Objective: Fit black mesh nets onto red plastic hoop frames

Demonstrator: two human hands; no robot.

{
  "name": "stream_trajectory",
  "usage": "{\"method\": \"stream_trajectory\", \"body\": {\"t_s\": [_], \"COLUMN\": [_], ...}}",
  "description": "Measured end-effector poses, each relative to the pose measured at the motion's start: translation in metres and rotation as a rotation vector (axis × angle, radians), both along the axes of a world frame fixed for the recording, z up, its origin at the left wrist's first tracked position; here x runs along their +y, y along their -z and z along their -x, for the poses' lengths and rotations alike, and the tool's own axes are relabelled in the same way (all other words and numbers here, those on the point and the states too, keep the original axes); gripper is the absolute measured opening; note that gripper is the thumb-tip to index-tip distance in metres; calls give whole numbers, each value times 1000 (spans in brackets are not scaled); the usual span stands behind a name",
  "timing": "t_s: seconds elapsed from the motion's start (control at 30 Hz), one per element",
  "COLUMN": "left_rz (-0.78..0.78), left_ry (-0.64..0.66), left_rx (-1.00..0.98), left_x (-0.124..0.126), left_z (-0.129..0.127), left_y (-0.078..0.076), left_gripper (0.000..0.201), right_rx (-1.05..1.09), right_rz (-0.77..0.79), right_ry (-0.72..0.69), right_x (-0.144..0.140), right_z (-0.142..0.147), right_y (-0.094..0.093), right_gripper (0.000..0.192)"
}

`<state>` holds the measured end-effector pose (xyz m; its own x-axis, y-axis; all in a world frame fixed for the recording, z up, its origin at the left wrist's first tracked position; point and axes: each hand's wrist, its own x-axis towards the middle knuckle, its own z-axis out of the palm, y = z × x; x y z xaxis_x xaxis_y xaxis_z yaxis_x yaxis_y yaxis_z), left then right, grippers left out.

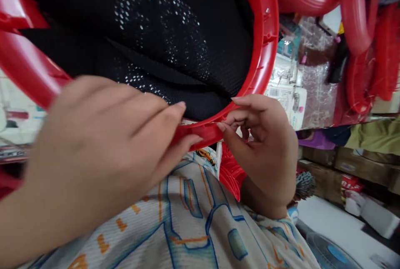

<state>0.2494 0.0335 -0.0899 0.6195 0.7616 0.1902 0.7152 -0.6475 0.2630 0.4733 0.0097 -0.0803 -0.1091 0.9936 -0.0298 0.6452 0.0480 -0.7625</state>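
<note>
Both hands on the red plastic ring frame (200,132) with black mesh (162,40) stretched inside it, held close over the lap. Left hand (93,152) fingers are clamped flat across the bottom rim, likely to steady it. Right hand (265,148) pinches the same rim with its fingertips (222,126), just beside the left. Patterned shirt (193,227) sits underneath; more red plastic parts (356,15) hang to the upper right.

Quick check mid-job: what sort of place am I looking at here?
Probably a small assembly workshop or stockroom. More red plastic rings hang at the upper right, brown cardboard boxes line the floor, and both hands pinch a red plastic hoop with black mesh.
</note>
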Motion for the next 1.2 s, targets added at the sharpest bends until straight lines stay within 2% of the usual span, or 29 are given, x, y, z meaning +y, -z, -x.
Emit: {"method": "stream_trajectory", "body": {"t_s": [0.13,0.37,0.5,0.6,0.77,0.87,0.97,1.1,1.2], "left_rz": [-53,11,-8,-14,-12,-43,-43,-32,-22], "left_ry": [-25,-77,-91,-87,-61,15,8,2,16], "left_rx": [-46,-3,-49,-51,-40,-51,-42,-39,-22], "left_x": [-6,-3,-2,-1,3,5,6,5,7], "left_z": [-32,-48,-55,-55,-48,-42,-38,-36,-33], "left_y": [1,-5,-1,3,6,8,9,9,9], "left_gripper": [13,22,23,24,23,22,26,29,30], "right_rx": [-15,-33,-41,-88,-257,-221,-182,-236,-275], "right_rz": [3,-28,-101,-191,-304,-317,-316,-272,-261], "right_ry": [-6,-24,-60,-125,-314,-418,-491,-538,-493], "right_x": [-1,-1,3,8,21,28,33,33,31], "right_z": [-1,-5,-7,-11,-19,-22,-22,-19,-15], "right_y": [-1,-4,-7,-9,-8,-6,-7,-15,-18], "right_gripper": [44,47,58,62,36,36,35,27,32]}}
